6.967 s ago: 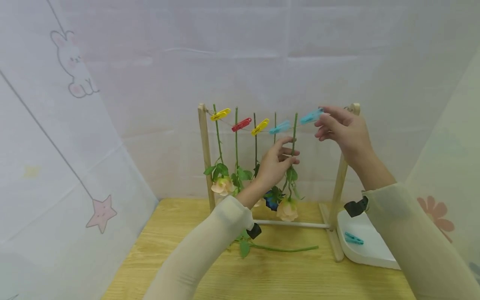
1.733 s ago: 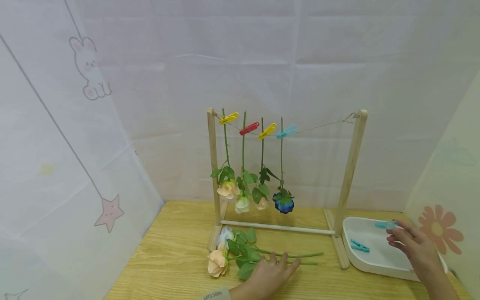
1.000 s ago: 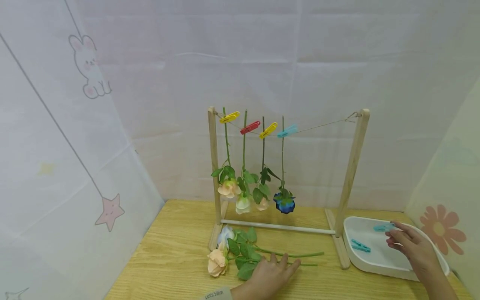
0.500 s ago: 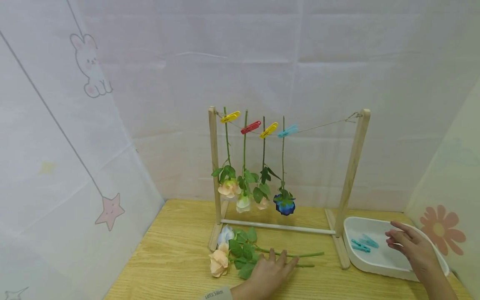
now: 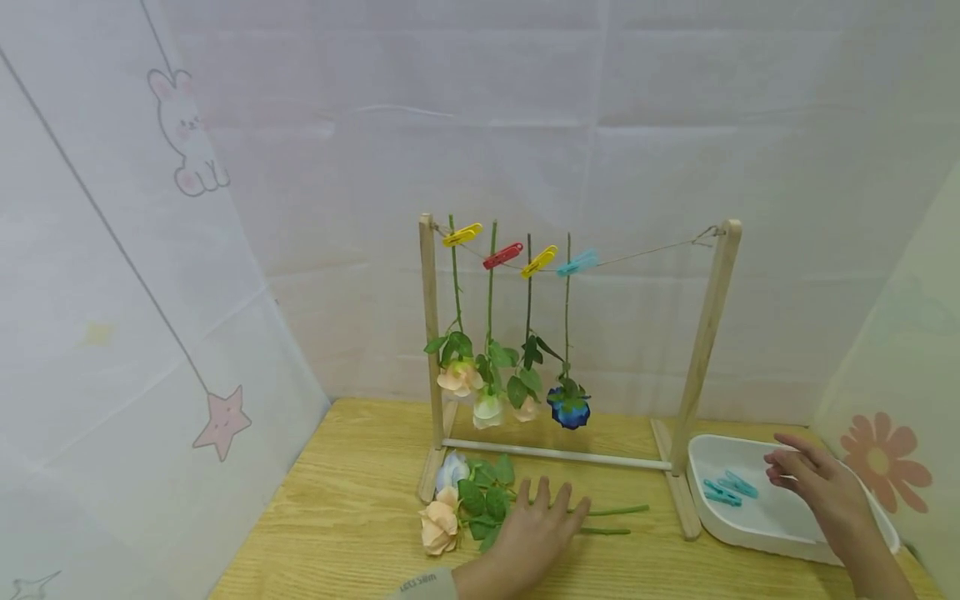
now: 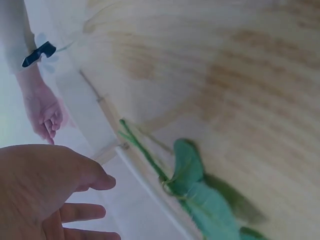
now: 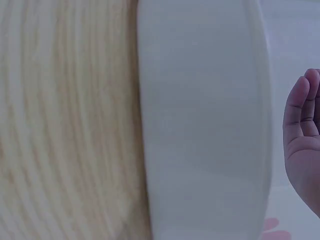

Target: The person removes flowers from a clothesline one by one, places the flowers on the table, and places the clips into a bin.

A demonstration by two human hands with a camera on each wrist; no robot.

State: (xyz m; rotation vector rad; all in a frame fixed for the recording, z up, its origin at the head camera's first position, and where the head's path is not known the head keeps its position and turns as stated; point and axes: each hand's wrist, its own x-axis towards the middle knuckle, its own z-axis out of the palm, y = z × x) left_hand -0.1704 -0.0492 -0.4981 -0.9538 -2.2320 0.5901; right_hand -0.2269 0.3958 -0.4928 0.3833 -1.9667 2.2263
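My left hand [image 5: 536, 533], fingers spread, is low over the stems of two artificial roses on the table and covers part of them. The peach rose [image 5: 439, 527] and the pale blue rose [image 5: 451, 473] lie with blooms to the left, stem ends to the right. In the left wrist view the fingers are apart, near a green stem [image 6: 145, 152] with leaves. My right hand [image 5: 817, 492] hovers over the white tray [image 5: 795, 542], fingers loosely bent and holding nothing. Two teal clothespins [image 5: 738, 485] lie in the tray.
Behind stands a wooden rack [image 5: 705, 342] with a string across it. Yellow, red and light blue clothespins [image 5: 577, 263] hold several roses upside down, a dark blue rose [image 5: 569, 408] rightmost. A white bar [image 5: 555, 454] joins the rack's feet.
Seven seconds ago a peach rose hung beside the dark blue one; it has left the string. My right hand let a light blue clothespin drop into the tray. My left hand's fingers lifted and spread slightly.
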